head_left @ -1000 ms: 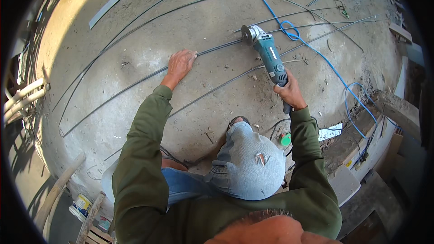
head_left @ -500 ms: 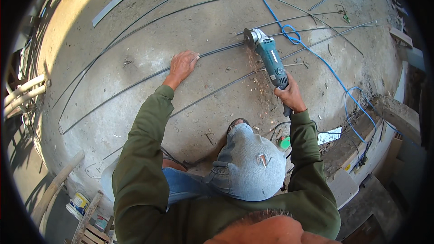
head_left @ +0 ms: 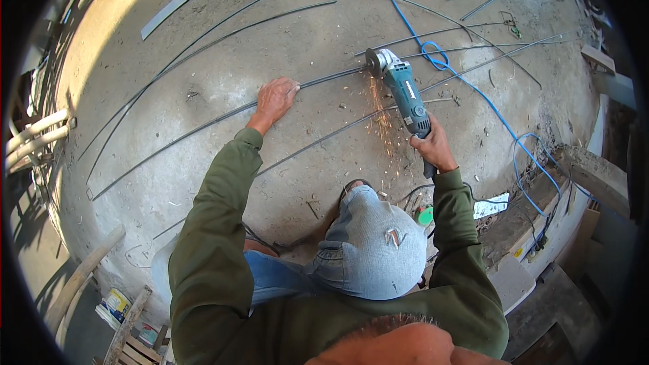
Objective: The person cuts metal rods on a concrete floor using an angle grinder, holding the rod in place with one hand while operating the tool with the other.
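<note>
Right, I'm mid-cut — right hand [head_left: 433,149] clamped on angle grinder [head_left: 400,88], left hand [head_left: 276,98] flat, pinning the rebar [head_left: 203,125] — next needing steady pressure

Grinder disc [head_left: 372,62] edge-on – blade contact with rod [head_left: 203,125] indiscernible.

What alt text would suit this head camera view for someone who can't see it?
A right hand holds a teal angle grinder cutting a long steel rod on a concrete floor, throwing sparks. The left hand presses the rod down.
</note>
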Tool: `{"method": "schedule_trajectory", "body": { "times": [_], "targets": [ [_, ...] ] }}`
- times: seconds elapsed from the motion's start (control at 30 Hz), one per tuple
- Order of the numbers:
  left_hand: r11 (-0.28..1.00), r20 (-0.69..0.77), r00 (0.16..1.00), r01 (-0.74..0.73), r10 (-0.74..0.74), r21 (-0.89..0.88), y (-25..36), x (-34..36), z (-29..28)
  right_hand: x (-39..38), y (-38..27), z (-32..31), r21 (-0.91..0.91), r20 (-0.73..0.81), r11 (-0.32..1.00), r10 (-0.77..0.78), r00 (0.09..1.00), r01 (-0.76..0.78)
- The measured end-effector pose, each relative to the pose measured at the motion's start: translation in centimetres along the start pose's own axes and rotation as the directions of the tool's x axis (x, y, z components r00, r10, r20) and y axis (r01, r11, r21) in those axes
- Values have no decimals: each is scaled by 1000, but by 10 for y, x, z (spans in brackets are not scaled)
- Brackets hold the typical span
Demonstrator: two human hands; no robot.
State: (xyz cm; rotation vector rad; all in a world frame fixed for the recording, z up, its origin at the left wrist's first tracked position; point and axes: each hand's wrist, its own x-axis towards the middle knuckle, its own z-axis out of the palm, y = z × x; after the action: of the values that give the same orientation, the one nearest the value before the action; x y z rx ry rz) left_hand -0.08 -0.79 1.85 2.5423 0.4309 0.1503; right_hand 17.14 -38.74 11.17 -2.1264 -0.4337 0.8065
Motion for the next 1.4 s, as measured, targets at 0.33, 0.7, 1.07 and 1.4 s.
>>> {"method": "schedule_trajectory", "body": {
  "times": [0.33, 0.7, 1.07, 1.4],
  "targets": [
    [1000, -16, 999, 29, -29, -8, -6, -1, 3, 1, -2, 2, 5, 24, 998, 57, 998, -57],
    [999, -9, 999, 34, -34, -18, -2, -1, 0, 1, 1, 0, 6, 26, 1000, 18, 1000, -18],
    [998, -79, 997, -14, 9, -55, -3, -3, 3, 1, -6, 2, 28, 9, 998, -60, 998, 60],
    [998, -40, 999, 19, -21, -52, -3, -1, 4, 2, -4, -2, -43, 24, 999, -5, 1000, 6]
  ]
}}
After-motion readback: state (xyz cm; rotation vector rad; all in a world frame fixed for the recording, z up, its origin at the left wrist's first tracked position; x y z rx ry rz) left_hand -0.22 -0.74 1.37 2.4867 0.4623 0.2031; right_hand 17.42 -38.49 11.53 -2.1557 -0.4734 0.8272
